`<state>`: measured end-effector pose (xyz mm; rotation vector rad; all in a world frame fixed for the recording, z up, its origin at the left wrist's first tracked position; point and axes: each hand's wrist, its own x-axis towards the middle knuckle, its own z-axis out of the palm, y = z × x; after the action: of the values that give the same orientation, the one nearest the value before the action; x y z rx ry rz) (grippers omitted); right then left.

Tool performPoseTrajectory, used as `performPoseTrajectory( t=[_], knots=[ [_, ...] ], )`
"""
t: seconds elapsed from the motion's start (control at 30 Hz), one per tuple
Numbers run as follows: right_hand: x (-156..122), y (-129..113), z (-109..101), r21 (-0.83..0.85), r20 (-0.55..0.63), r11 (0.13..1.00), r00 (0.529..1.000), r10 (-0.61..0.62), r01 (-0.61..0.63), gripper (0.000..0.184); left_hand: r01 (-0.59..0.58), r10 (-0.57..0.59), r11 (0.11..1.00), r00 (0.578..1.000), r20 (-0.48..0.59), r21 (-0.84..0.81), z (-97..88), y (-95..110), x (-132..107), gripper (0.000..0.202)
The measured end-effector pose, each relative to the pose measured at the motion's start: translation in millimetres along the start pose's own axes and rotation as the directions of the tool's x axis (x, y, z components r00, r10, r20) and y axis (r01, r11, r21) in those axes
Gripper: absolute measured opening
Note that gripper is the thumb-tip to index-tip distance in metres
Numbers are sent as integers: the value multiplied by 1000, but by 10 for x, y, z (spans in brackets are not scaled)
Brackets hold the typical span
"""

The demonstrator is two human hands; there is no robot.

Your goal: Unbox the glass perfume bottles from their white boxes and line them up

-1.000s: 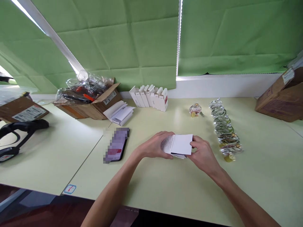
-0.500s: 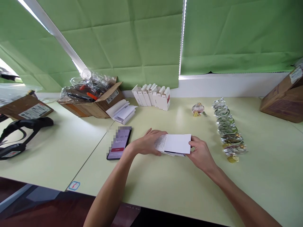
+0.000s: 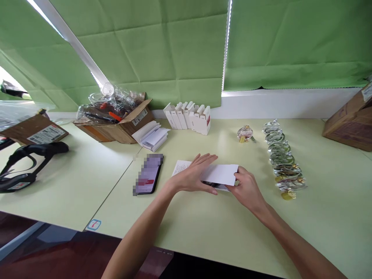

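Card (image 3: 222, 175), 1: between left hand (image 3: 194, 176), thumb and fingers apart, partly covering it, and right hand (image 3: 247, 189), clamped on its right edge, fingertips partly hidden. Dark layer (image 3: 214, 184) beneath card: indistinct. Phone (image 3: 150, 174), 1: screen pixelated. Carton (image 3: 348, 126), 1: cut off at right.

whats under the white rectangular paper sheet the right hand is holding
Under the white rectangular paper sheet, a narrow dark strip and a whitish edge show along the near side. What they belong to is unclear; the rest is covered by the sheet and bare left hand.
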<state>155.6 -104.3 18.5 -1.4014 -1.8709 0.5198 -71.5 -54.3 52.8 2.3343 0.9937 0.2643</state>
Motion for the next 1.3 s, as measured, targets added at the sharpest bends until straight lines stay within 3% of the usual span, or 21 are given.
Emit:
performPoseTrajectory(
  t=[0.07, 0.2, 0.33, 0.37, 0.43, 0.5, 0.53, 0.6, 0.7, 0.73, 0.8, 0.9, 0.97, 1.1, 1.3],
  knots=[
    [-5, -30, -22, -5, -5, 1000, 1000, -8, 8, 12, -22, 21, 996, 1000, -21, -83, 38, 68, 47, 87],
    [5, -102, -89, 38, 18, 999, 1000, -3, 2, 11, 57, -86, 950, 993, -84, -305, 53, 58, 91, 51],
    [18, -154, -162, 22, 84, 1000, 996, 20, -22, 13, 92, -196, 929, 944, -266, -359, 145, -25, 149, 37],
    [21, -160, -177, 14, 95, 1000, 995, 22, -23, 14, 97, -215, 944, 906, -365, -316, 188, -40, 169, 37],
    [30, -162, -200, 4, 112, 1000, 994, 20, -20, 15, 112, -175, 984, 773, -609, -140, 286, -52, 208, 38],
    [42, -151, -211, -8, 119, 1000, 993, 12, -11, 15, 124, 1, 986, 649, -761, 107, 375, -40, 238, 28],
    [48, -142, -214, -14, 119, 1000, 993, 9, -7, 15, 121, 103, 967, 619, -778, 225, 411, -27, 248, 18],
    [59, -122, -216, -28, 116, 1000, 993, 2, 2, 14, 112, 254, 912, 602, -757, 394, 460, 10, 257, 10],
    [68, -98, -220, -38, 112, 999, 994, -14, 18, 15, 151, 307, 869, 583, -752, 472, 474, 65, 244, 15],
    [68, -94, -223, -39, 113, 999, 993, -18, 23, 15, 141, 292, 877, 603, -743, 459, 463, 79, 232, 14],
    [68, -90, -230, -44, 119, 999, 993, -24, 29, 15, 54, 233, 923, 707, -667, 380, 421, 98, 200, 11],
    [68, -93, -243, -62, 130, 997, 991, -33, 42, 16, -89, 181, 972, 879, -442, 220, 319, 108, 139, 38],
    [69, -98, -252, -76, 126, 996, 991, -47, 56, 17, -122, 153, 985, 946, -285, 124, 249, 107, 104, 53],
    [75, -101, -264, -106, 125, 991, 989, -73, 87, 17, -75, 71, 996, 994, -82, -52, 174, 94, 76, 69],
    [75, -95, -284, -114, 139, 983, 982, -128, 144, 17, -70, 63, 988, 997, -54, -139, 191, 38, 103, 79]
  ],
)
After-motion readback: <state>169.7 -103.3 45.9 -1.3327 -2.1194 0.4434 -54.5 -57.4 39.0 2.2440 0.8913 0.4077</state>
